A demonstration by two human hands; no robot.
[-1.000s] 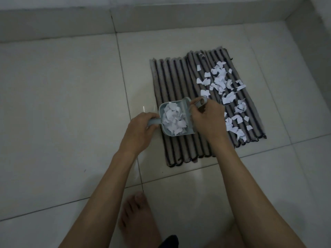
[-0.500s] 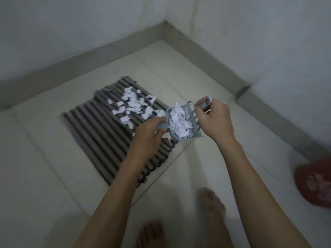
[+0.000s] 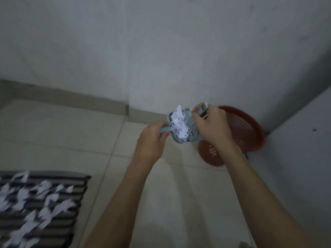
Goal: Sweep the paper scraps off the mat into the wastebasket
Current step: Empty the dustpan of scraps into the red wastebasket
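Mat [image 3: 53,178] at lower left carried many paper scraps [image 3: 35,203], blurred. Left hand [image 3: 152,142] had fingers curled round the dustpan [image 3: 180,126] handle, pan kept level, probably so its heaped scraps stayed in. Right hand [image 3: 213,126] gripped the small brush [image 3: 201,109] against the pan's open edge, likely as a guard. Red wastebasket [image 3: 240,129] lay tipped just beyond, near the wall.

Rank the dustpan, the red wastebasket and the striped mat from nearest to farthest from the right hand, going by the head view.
From the right hand:
1. Dustpan: right beside its fingers, full of scraps, its handle gripped by the left hand.
2. Wastebasket: just behind and right of it, in the corner.
3. Mat: far lower left, scraps on it.
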